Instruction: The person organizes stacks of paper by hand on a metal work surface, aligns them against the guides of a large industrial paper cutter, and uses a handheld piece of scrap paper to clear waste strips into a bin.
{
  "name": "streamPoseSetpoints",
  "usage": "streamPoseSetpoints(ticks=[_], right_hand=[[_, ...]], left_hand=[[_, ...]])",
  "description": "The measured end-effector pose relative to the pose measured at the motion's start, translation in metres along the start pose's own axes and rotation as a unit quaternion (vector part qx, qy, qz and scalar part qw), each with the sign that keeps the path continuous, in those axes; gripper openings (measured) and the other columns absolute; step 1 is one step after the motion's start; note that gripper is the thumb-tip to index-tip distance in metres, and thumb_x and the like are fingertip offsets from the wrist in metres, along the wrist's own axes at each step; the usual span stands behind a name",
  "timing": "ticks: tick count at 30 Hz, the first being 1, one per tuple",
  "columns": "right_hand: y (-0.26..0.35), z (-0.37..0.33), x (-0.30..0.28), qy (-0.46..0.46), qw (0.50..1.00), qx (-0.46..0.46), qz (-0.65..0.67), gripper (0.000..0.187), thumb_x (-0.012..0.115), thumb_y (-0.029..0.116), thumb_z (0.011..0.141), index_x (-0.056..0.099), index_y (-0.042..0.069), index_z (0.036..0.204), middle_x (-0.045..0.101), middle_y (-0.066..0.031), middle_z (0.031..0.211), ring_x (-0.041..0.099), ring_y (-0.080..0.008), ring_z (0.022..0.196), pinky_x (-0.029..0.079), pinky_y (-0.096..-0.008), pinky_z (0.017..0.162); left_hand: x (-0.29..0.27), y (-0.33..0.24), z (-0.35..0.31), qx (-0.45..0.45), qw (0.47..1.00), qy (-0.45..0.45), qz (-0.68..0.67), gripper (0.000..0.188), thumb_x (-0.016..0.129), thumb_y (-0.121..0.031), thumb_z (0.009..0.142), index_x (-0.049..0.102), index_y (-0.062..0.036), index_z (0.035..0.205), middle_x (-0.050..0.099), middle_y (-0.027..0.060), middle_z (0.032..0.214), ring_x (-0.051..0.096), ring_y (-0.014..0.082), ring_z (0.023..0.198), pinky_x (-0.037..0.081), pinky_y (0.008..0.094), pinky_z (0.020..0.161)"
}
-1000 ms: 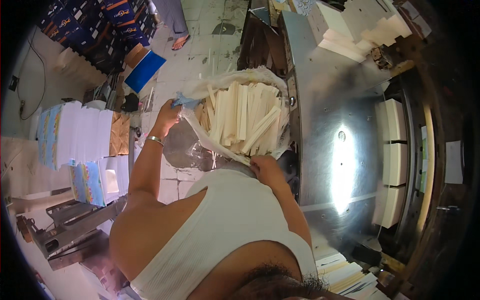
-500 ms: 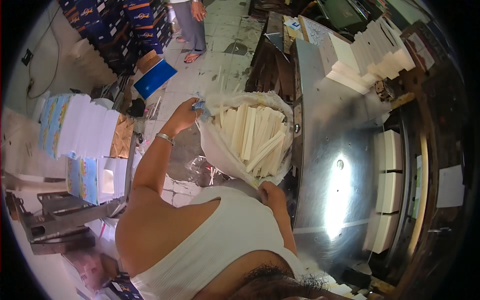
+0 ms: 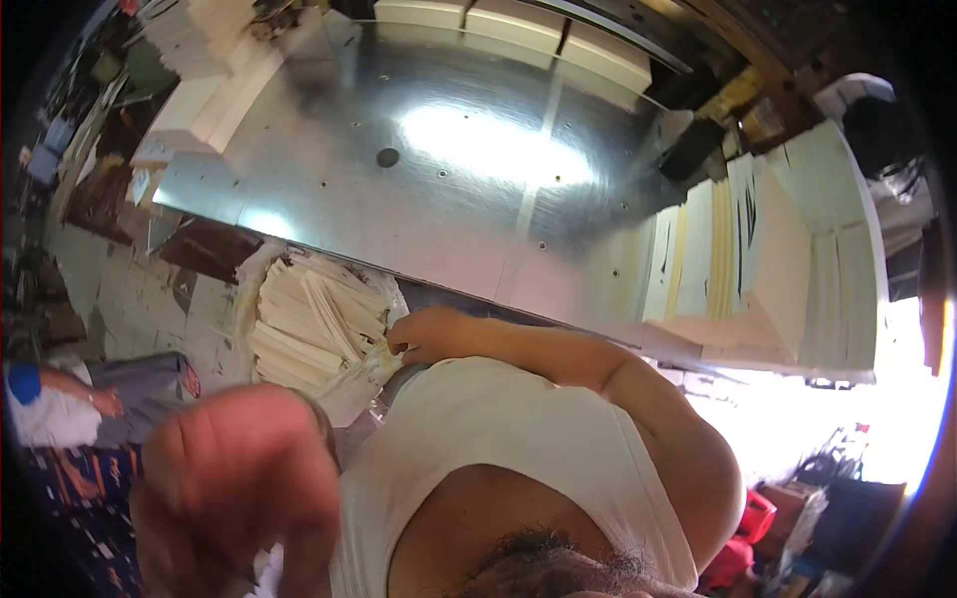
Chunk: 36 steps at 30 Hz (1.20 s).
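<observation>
A white sack (image 3: 361, 404) packed with cream-coloured paper strips (image 3: 309, 324) stands against the front edge of the metal table. My right hand (image 3: 429, 334) is closed on the sack's rim at its near right side. My left hand (image 3: 239, 478) is raised close to the camera at lower left, away from the sack. It is large and blurred, so its fingers cannot be made out.
The shiny metal table (image 3: 478, 214) bears paper stacks at its left (image 3: 214, 105) and right (image 3: 778, 259) ends. Pale blocks (image 3: 513, 30) line its back. Another person's hand (image 3: 105, 402) and grey trousers show at far left, above dark printed boxes (image 3: 85, 498).
My left hand has let go of the sack and come up toward the camera. The view has swung right, bringing more of the table in. My right hand still grips the rim.
</observation>
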State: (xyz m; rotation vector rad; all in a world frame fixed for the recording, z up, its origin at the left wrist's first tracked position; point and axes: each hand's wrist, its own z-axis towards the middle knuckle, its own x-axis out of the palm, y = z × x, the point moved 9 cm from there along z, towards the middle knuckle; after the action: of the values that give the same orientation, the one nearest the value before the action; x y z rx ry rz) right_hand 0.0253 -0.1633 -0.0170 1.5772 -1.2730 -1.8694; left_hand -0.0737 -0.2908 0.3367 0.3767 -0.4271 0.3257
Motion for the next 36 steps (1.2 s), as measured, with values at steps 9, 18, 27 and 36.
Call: streamPoseSetpoints(ticks=[9, 18, 27, 36], right_hand=[[0.004, -0.112, -0.109, -0.357, 0.928, 0.080, 0.069, 0.023, 0.077, 0.010, 0.087, 0.069, 0.003, 0.107, 0.071, -0.0107, 0.097, 0.071, -0.0231, 0.084, 0.056, -0.0356, 0.076], [-0.107, -0.180, -0.246, -0.594, 0.778, 0.203, -0.033, 0.039, 0.080, 0.014, 0.084, 0.067, 0.003, 0.118, 0.070, -0.0115, 0.109, 0.066, -0.0198, 0.093, 0.054, -0.0329, 0.083], [-0.205, -0.217, -0.373, -0.645, 0.655, 0.343, -0.195, 0.088, 0.090, 0.036, 0.073, 0.049, 0.006, 0.145, 0.056, -0.0199, 0.142, 0.049, -0.0387, 0.136, 0.030, -0.0517, 0.121], [-0.250, -0.247, -0.427, -0.687, 0.622, 0.341, -0.158, 0.111, 0.091, 0.037, 0.072, 0.029, 0.007, 0.159, 0.042, -0.0252, 0.154, 0.039, -0.0409, 0.145, 0.025, -0.0542, 0.125]], left_hand=[[0.049, 0.014, -0.014, -0.023, 0.955, -0.190, -0.225, 0.018, 0.064, -0.006, 0.085, 0.063, -0.0042, 0.103, 0.063, 0.0023, 0.108, 0.061, 0.0188, 0.103, 0.054, 0.0308, 0.081], [0.063, 0.028, -0.048, -0.102, 0.937, -0.128, -0.309, 0.040, 0.073, -0.007, 0.078, 0.058, -0.0063, 0.115, 0.058, 0.0005, 0.117, 0.062, 0.0176, 0.096, 0.052, 0.0320, 0.080], [0.168, 0.098, -0.206, -0.374, 0.752, 0.508, -0.193, 0.034, 0.081, -0.013, 0.075, 0.070, -0.0076, 0.107, 0.070, 0.0088, 0.107, 0.066, 0.0290, 0.100, 0.052, 0.0428, 0.087], [0.171, 0.160, -0.482, -0.403, 0.607, 0.684, -0.021, 0.058, 0.081, -0.033, 0.081, 0.063, -0.0073, 0.130, 0.058, 0.0146, 0.140, 0.046, 0.0383, 0.138, 0.031, 0.0552, 0.114]])
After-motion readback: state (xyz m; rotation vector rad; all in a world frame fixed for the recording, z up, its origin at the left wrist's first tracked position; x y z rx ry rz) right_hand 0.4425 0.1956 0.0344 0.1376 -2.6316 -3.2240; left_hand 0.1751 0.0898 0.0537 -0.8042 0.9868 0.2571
